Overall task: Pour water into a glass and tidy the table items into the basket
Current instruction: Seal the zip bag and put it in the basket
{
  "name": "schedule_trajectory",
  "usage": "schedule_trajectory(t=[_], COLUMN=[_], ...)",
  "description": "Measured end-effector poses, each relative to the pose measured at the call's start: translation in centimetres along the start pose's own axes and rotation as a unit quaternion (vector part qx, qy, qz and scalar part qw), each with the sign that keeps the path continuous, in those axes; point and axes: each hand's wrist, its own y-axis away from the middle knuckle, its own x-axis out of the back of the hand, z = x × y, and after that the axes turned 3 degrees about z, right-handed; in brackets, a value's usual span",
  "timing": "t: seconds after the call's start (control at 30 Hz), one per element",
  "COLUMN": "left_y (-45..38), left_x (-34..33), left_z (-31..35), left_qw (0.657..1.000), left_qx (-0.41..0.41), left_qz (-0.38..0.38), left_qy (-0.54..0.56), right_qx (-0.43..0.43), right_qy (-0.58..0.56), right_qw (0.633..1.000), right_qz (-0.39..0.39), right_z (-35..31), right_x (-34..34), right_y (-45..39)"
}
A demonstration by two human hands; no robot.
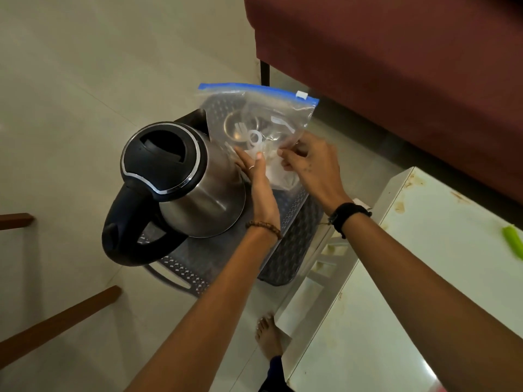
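Holding a clear zip bag (263, 120) upright over the dark woven basket (285, 222) on the floor, a person works through the tidying step; the right hand (308, 159) pinches the bag's lower edge with curled fingers while the left hand (259, 179) lies flat against it, fingers straight. A steel kettle (181, 182) already sits in the basket, beside the white counter (424, 264). Next, seemingly, the bag must be lowered in next to the kettle.
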Motion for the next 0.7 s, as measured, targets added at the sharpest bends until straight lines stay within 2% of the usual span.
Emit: schedule_trajectory(t=[0.07, 0.13, 0.27, 0.33, 0.5, 0.6, 0.7], left_y=[-0.6, -1.3, -2.3, -2.2, -1.2, -2.2, -2.8], left_x=[0.0, 0.3, 1.1, 1.0, 0.2, 0.2, 0.4], left_z=[0.8, 1.2, 0.1, 0.3, -0.1, -0.3, -0.2], left_qw=[0.996, 0.995, 0.999, 0.995, 0.985, 0.992, 0.999], left_qx=[-0.004, -0.019, -0.028, 0.000, 0.037, 0.023, 0.004], left_qz=[0.012, -0.001, -0.008, -0.026, -0.007, 0.020, 0.010], left_qy=[0.087, 0.094, 0.014, 0.099, 0.170, 0.119, 0.036], right_qx=[-0.028, -0.048, -0.006, 0.003, -0.004, -0.019, -0.025], right_qy=[-0.059, -0.064, 0.118, 0.164, 0.080, 0.088, 0.080], right_qw=[0.998, 0.996, 0.993, 0.986, 0.996, 0.993, 0.996], right_qz=[-0.017, -0.026, -0.009, -0.016, -0.048, -0.073, -0.039], right_z=[0.3, 0.8, 1.4, 1.5, 1.2, 1.3, 1.5], right_x=[-0.6, -0.8, -0.1, 0.0, -0.9, -1.6, -1.9], right_y=[0.2, 0.6, 2.0, 2.4, 1.5, 0.6, 0.7])
